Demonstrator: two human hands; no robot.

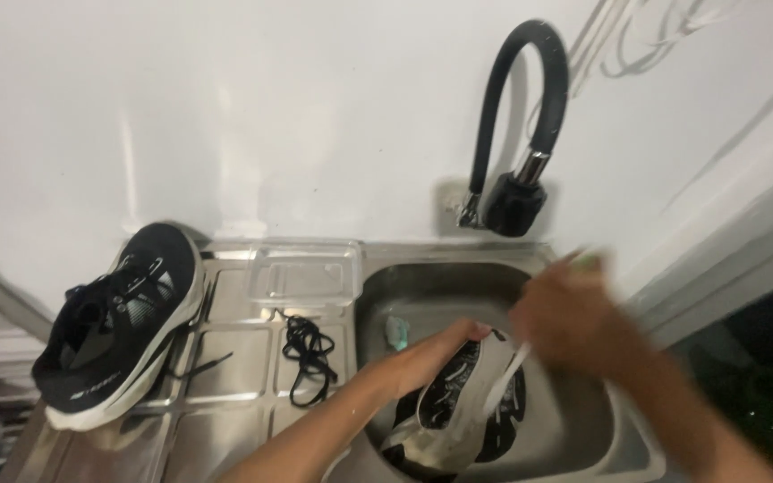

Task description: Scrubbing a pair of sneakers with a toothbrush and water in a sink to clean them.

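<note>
Second black mesh sneaker with white sole [118, 322] rests on the steel drainboard [234, 358]. In the sink [574, 420], left hand [431, 353] clamps its wet, floppy, likely slippery mate [462, 407] at the stiffer sole; blurred right hand [565, 313] seems closed around a brush handle.

Right hand [570, 317]: motion-blurred; fingers indistinct; the pale, green-tipped object in its grip cannot be identified.
Left hand [445, 351]: fingertips hidden inside the shoe in the sink [462, 402].
Shoe in the sink: near end cut off by the lower picture edge; far side covered by both hands.
Small teal item [398, 333] on the sink floor: too small and partly hidden to name.
Both forearms: cut off at the lower edge.
Worktop [225, 358]: left and near parts run out of frame.
Wall cables [655, 36], far right: cropped by the top edge.
</note>
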